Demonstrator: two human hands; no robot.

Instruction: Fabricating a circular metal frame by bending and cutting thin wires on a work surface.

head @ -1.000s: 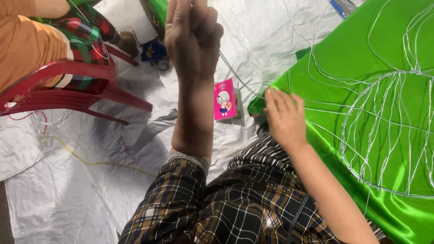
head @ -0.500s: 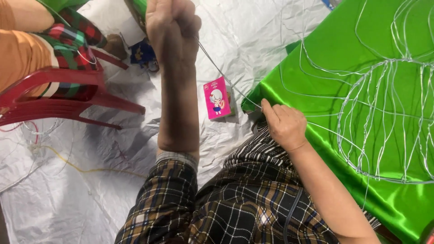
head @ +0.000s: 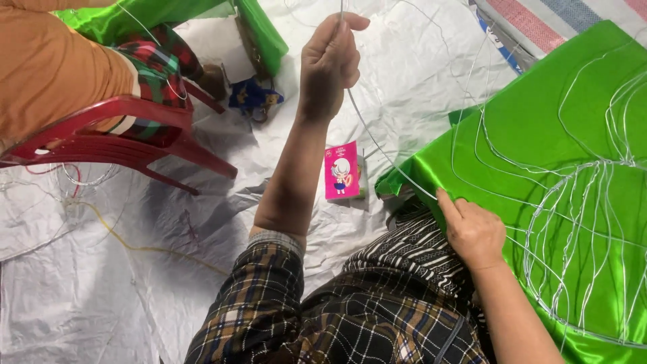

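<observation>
Head view, looking down. The left hand [head: 330,64] is rising at arm's length, fingers curled and pinching a thin silvery wire [head: 377,145]; the wire's upper end is running out of the top edge, so its full length cannot be seen. From the pinch the wire is curving down to the right hand [head: 474,231], which is lying knuckles-up on glossy green satin fabric [head: 539,128], forefinger stretched along the wire at the cloth's folded edge; whether the hidden thumb is gripping anything cannot be told. A wire frame [head: 593,249] of looping, bright strands is lying over the satin and is being cut off at the right edge. A small pink card packet [head: 342,170] with a cartoon figure is lying on the crinkled white plastic sheet [head: 101,283], between the two hands. At upper left a second person, in orange and plaid, is sitting on a red plastic chair [head: 108,138], only partly in view
</observation>
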